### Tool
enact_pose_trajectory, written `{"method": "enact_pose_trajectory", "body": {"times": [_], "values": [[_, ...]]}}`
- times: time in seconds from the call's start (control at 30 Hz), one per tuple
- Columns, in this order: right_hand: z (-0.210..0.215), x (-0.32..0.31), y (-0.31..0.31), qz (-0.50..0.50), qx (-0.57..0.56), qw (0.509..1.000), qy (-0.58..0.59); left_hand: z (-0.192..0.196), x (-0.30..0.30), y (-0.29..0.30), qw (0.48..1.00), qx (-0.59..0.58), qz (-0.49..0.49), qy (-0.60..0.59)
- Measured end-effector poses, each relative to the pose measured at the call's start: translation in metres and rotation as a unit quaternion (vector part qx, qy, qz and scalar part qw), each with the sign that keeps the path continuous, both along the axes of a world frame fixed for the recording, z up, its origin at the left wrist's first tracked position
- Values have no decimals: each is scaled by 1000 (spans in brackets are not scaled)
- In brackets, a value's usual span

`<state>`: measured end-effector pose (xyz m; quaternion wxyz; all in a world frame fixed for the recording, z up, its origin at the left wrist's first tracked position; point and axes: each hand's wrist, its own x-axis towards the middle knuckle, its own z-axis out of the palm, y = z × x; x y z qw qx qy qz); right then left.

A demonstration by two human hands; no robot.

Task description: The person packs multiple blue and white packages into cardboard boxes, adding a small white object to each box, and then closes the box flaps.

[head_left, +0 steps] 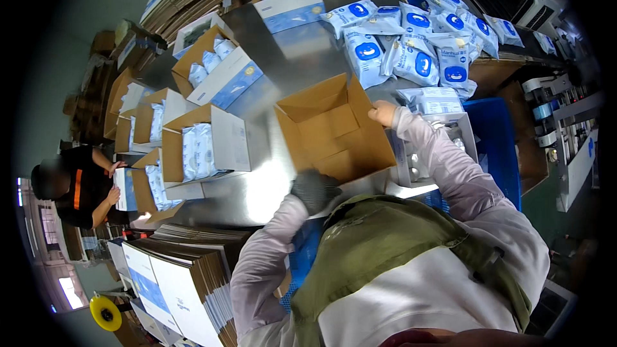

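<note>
An open, unfilled cardboard box [371,135] stands tilted in front of me on the metal table [292,58]. My right hand [384,113], bare, pinches the upper edge of its right wall. At the near left corner my left hand [315,191], in a dark grey glove, grips the box from outside, with its fingertips partly hidden. Right of the box lies a heap of white and blue soft packs [418,63]. Under my right forearm a white carton [470,130] holds silvery-white items that I cannot make out.
Several boxes filled with packs, such as a carton [229,138], stand along the left side. Flat cartons [183,283] are stacked at the near left. A blue bin [504,132] sits at the right. A co-worker [80,183] handles a box at the far left.
</note>
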<state>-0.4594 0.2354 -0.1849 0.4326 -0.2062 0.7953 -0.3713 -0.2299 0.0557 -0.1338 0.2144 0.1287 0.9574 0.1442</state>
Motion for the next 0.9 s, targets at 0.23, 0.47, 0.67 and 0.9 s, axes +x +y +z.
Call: {"method": "enact_pose_trajectory", "body": {"times": [0.23, 0.47, 0.67, 0.9], "values": [[-126, 51, -3, -206, -472, 710, -479, -51, 16, -140, 855, 9, 503, 129], [-74, -48, -110, 243, 144, 925, 255, -24, -13, -163, 840, -163, 518, 11], [-79, -200, -112, -178, 425, 798, 388, -34, -20, -165, 843, -167, 508, 64], [14, -143, -71, -247, -391, 886, 39, -23, -22, -155, 823, -160, 539, 79]]}}
